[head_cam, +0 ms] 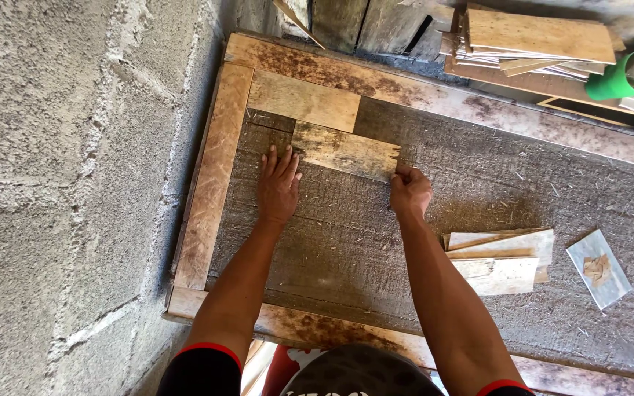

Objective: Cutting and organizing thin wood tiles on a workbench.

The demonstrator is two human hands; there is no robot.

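Standing by the block wall (60,183), looking down w/ the person at a framed wooden panel (420,220) lying flat. Left hand (279,183) is spread open, palm down on the grey board, fingertips touching the left end of a short plank (345,150); nothing clenched in it. Right hand (409,192) has its grip curled, pinching the plank's ragged right end.

The plank sits in the upper-left corner of the panel, just below another short plank (304,99) that's already tucked against the frame rail (214,176). Its long axis runs left-right across the view, tilted a bit down toward the right, so prob. not squared up yet.

Progress, as I judge it: early. Two pieces laid, most of the grey board bare. A small stack of cut pieces (504,257) waits near the right forearm, a lone offcut (599,268) beside it, more boards (537,37) piled at the far end by a green tube (621,77).
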